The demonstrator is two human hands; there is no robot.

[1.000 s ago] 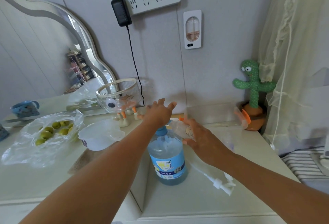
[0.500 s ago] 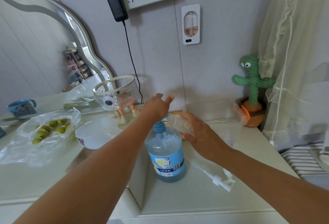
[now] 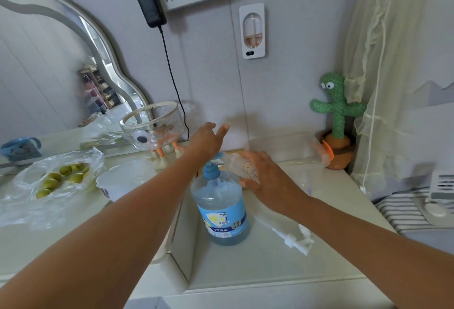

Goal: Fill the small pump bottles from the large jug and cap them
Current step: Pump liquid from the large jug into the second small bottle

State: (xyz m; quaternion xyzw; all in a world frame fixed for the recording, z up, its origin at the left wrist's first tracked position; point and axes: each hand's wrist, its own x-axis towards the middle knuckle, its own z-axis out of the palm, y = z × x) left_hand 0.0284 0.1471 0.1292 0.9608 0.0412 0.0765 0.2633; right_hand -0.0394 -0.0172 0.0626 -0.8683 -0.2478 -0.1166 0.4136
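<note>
Your left grip [image 3: 208, 140] rests palm-down on the blue pump head [image 3: 211, 170] of the large jug [image 3: 221, 210], fingers straight and spread, clasping nothing. Directly beneath that grip the jug stands upright on the counter [image 3: 270, 259], part full of blue liquid. Your right grip [image 3: 266, 178], just right of the left, clasps a small clear bottle [image 3: 242, 167], tilted, its mouth close beside the pump spout. Nearer you than that grip, under your forearm, white pump tops [image 3: 298, 238] lie loose on the counter
</note>
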